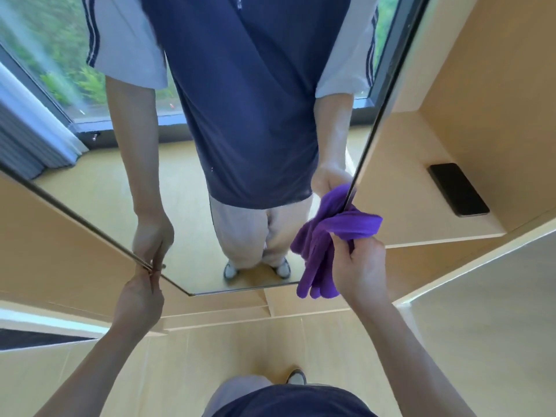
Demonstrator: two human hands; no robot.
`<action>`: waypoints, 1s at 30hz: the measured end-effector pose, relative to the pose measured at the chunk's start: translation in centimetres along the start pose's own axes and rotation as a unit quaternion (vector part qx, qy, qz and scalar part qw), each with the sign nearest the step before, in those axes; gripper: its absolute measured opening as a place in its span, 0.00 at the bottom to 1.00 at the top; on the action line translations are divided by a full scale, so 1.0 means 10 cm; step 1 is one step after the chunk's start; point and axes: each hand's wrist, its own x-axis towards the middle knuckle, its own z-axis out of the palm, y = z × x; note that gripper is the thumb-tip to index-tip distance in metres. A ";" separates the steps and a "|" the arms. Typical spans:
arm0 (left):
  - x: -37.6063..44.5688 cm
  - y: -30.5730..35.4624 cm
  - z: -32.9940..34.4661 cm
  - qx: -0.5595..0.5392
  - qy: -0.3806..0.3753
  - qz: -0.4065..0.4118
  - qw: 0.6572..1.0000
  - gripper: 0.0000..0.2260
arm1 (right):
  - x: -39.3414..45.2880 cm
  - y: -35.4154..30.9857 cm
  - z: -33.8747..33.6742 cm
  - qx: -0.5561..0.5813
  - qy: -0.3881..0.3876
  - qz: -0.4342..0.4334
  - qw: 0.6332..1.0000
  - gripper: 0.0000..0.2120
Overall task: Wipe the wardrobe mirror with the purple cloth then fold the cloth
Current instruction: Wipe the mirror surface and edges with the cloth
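The wardrobe mirror [186, 176] fills the upper middle of the head view and reflects my body, a window and the wooden floor. My left hand [140, 291] pinches the mirror's left edge near its lower corner. My right hand [359, 266] is shut on the bunched purple cloth [323, 245], which presses against the mirror's right edge, low down. Part of the cloth hangs loose below my fingers and part wraps around the edge.
A light wooden shelf niche [421, 206] opens right of the mirror, with a black phone [458, 189] lying on it. Wooden wardrobe panels [45, 236] surround the mirror. The wooden floor [234, 350] and my shoe [296, 377] show below.
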 end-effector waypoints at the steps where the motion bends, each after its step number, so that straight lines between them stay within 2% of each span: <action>1: 0.00 0.01 0.00 0.001 0.000 0.003 1.000 0.12 | -0.05 0.08 0.08 -0.009 0.013 0.008 1.000 0.11; 2: 0.00 0.02 -0.01 0.002 0.000 0.005 1.000 0.12 | -0.10 0.13 0.15 -0.014 0.027 0.007 1.000 0.11; 5: 0.03 0.04 -0.02 0.003 -0.005 0.003 1.000 0.12 | -0.19 0.29 0.30 -0.021 0.044 -0.005 0.999 0.21; 6: 0.04 0.05 -0.03 0.005 -0.007 -0.001 1.000 0.12 | -0.20 0.36 0.32 -0.023 0.041 -0.002 0.999 0.22; 10: 0.05 0.06 -0.03 0.011 -0.004 -0.005 1.000 0.12 | -0.26 0.60 0.42 -0.030 0.012 0.054 0.998 0.20; 19: 0.20 0.12 -0.03 -0.005 -0.011 -0.003 1.000 0.09 | -0.61 0.73 0.34 -0.049 0.012 0.086 0.995 0.20; 24: 0.17 0.10 -0.02 0.009 -0.007 0.005 1.000 0.07 | -0.58 0.82 0.42 -0.052 -0.030 0.134 0.989 0.08; 30: 0.15 0.11 -0.04 0.023 -0.012 0.003 1.000 0.08 | -0.60 1.08 0.61 -0.055 -0.074 0.214 0.973 0.16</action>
